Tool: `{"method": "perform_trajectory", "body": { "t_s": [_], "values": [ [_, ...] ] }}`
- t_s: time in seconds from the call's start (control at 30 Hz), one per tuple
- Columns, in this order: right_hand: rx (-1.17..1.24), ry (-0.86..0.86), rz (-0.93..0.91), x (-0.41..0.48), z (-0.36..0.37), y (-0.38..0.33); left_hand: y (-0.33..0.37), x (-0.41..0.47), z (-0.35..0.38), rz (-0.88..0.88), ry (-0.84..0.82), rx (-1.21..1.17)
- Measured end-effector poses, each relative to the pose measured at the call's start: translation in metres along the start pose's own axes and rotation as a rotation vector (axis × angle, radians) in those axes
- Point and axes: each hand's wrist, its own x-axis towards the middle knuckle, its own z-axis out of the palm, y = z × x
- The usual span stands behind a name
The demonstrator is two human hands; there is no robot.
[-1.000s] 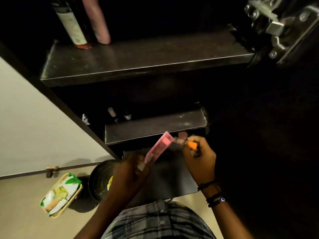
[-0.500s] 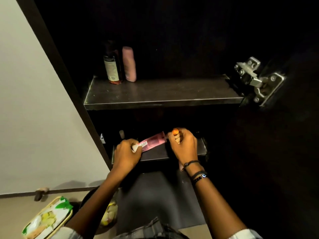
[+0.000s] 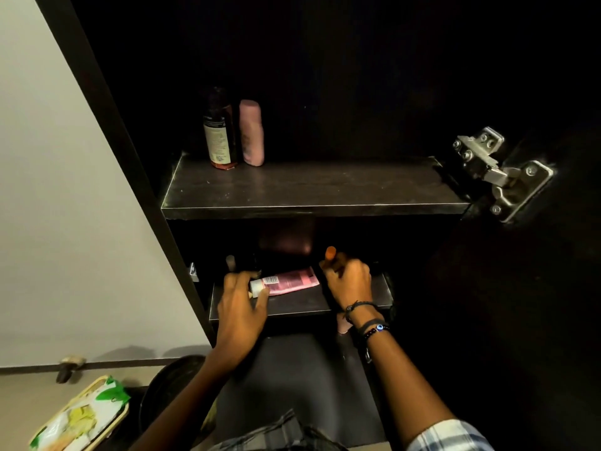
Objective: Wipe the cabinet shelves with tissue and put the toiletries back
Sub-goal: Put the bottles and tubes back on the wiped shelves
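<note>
Lower left of the frame, a tissue pack [image 3: 81,415] lies on the floor. At centre, the left hand [image 3: 240,304] has its fingers clamped on the cap end of the pink tube [image 3: 287,281], which lies on the lower shelf [image 3: 292,305]. The right hand [image 3: 349,283] has its fingers curled round an orange-capped stick [image 3: 330,253]. Farther up, a dark bottle [image 3: 219,135] and a pink bottle [image 3: 251,133] stand on the upper shelf [image 3: 309,190].

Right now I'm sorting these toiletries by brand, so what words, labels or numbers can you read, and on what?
Nothing reads clearly.
Dark bottle, upper shelf: pale printed label, too small to read.
Pink tube, lower shelf: barcode patch by the cap, digits blurred.
Pink bottle beside the dark bottle: no lettering shows.
Packet on the floor: green and yellow print, no legible words.
</note>
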Motion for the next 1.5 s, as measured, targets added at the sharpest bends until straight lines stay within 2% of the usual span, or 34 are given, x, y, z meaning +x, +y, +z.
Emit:
{"method": "perform_trajectory", "body": {
  "t_s": [0.4,0.9,1.07,1.23,1.37,1.5],
  "values": [
    [-0.022,-0.002,0.034,0.002,0.009,0.005,0.003,-0.005,0.008,0.146,0.035,0.035],
    [-0.009,-0.003,0.007,-0.003,0.004,0.004,0.006,-0.008,0.012,0.2,0.053,0.084],
    [0.034,0.085,0.017,-0.029,0.0,0.014,0.01,-0.018,0.02,0.299,0.031,0.067],
    [0.07,0.171,-0.035,-0.083,0.008,0.04,0.009,-0.042,0.037,0.37,-0.09,0.072],
    [0.072,0.076,0.1,-0.105,0.021,0.079,-0.003,-0.055,0.046,0.445,-0.205,0.078],
    [0.073,-0.025,0.306,-0.101,0.031,0.111,-0.01,-0.06,0.054,0.385,-0.287,0.033]
  ]
}}
